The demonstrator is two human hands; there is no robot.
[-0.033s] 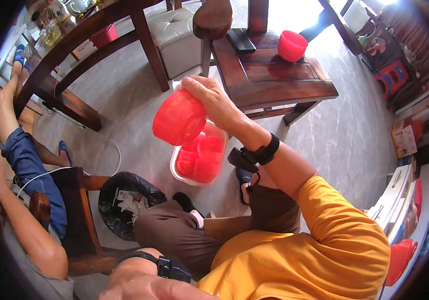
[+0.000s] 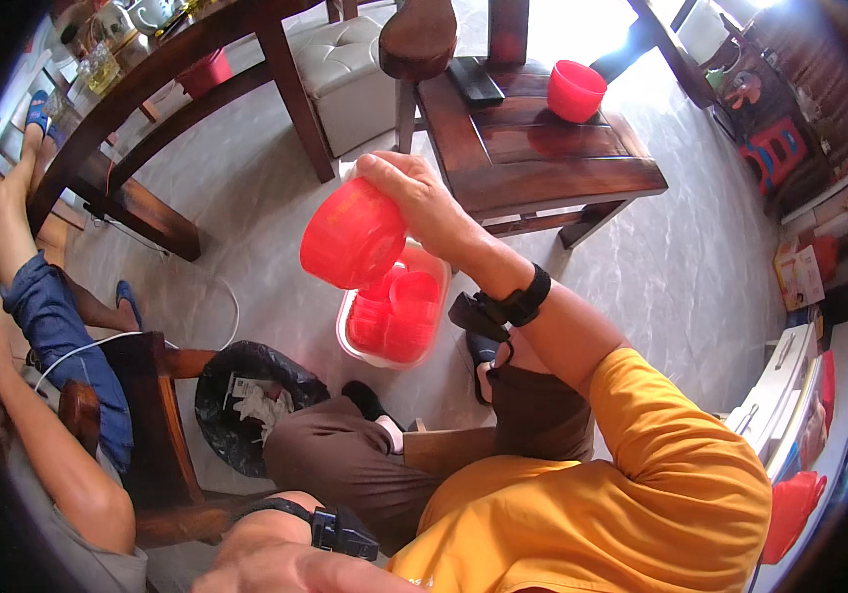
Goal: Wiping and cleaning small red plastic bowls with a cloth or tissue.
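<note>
My right hand (image 2: 416, 198) is closed on the rim of a red plastic bowl (image 2: 350, 235), which tilts in the air in front of me. Whether other bowls are nested inside it is hidden. Just below it, a white-rimmed tub (image 2: 414, 364) on the floor holds several more red bowls (image 2: 404, 321), partly covered by the held one. At the lower edge lies my left hand (image 2: 295, 571), cut off by the picture, so its fingers and anything in them do not show. Another red bowl (image 2: 576, 91) stands alone on the wooden chair seat (image 2: 542, 163).
A black phone-like slab (image 2: 475, 81) lies on that chair. Left of my legs stands a bin with a black liner (image 2: 246, 395) and crumpled paper inside. Another person's arm (image 2: 58, 445) and legs are at the left. A pale padded stool (image 2: 345, 84) stands farther back.
</note>
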